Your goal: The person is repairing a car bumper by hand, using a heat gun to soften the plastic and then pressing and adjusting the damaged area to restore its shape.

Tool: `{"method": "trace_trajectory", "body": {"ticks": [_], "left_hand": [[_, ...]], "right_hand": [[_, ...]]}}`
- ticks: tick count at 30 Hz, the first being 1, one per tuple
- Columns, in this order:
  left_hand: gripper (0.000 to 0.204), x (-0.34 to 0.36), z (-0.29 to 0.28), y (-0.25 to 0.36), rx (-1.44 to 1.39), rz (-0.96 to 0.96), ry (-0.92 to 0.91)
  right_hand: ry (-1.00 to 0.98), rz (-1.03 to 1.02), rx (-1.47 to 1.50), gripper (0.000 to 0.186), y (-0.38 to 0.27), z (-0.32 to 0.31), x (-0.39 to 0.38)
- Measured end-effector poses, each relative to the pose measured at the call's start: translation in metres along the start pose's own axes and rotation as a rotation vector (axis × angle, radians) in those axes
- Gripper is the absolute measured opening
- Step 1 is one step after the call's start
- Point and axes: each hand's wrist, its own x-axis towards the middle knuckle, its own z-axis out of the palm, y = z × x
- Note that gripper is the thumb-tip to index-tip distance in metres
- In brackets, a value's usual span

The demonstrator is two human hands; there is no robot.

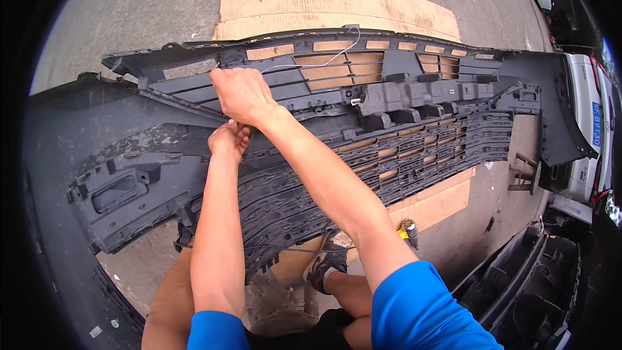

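Note:
A large dark grey car bumper cover (pixel 139 113) lies across the view in front of me, its ribbed and slotted back side showing. My right hand (pixel 243 96) is closed over its upper left part. A thin grey wire (pixel 327 61) curves from the far edge into that hand, and a short tip shows past its knuckles. Just below, my left hand (pixel 230 139) is closed with curled fingers against the bumper, touching or nearly touching the right wrist. What its fingers hold is hidden. The slatted lower grille (pixel 389 155) lies to the right of both hands.
Flat cardboard (pixel 337 0) lies under the bumper's far side, with another cardboard piece (pixel 440 201) nearer. A yellow-and-black tool (pixel 408 230) is on the ground by my foot. A small wooden stool (pixel 525 172), a white car (pixel 586 129) and black plastic parts (pixel 531 285) are at right.

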Motion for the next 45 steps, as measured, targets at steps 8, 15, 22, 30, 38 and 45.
{"method": "trace_trajectory", "body": {"ticks": [8, 15, 22, 30, 38, 45], "left_hand": [[0.009, -0.005, 0.002, 0.001, 0.021, 0.028, 0.029], [0.009, 0.0, -0.001, -0.001, 0.006, 0.039, -0.012], [0.015, -0.001, 0.001, -0.003, 0.024, 0.054, 0.032], [0.012, 0.008, 0.007, -0.011, -0.282, 0.137, 0.07], [0.02, -0.004, 0.009, -0.02, -0.133, 0.311, 0.114], [0.024, -0.02, 0.012, -0.012, -0.136, 0.241, 0.1]], "right_hand": [[0.035, -0.017, 0.059, 0.004, -0.005, 0.023, 0.001], [0.053, 0.037, 0.13, 0.005, -0.004, 0.042, 0.003], [-0.102, 0.085, 0.188, 0.01, -0.004, 0.043, -0.004], [-0.366, 0.012, 0.145, 0.015, -0.001, 0.027, -0.031], [-0.504, -0.052, 0.136, 0.018, 0.001, 0.014, -0.035], [-0.654, -0.038, 0.187, 0.017, -0.006, 0.003, -0.02]]}}
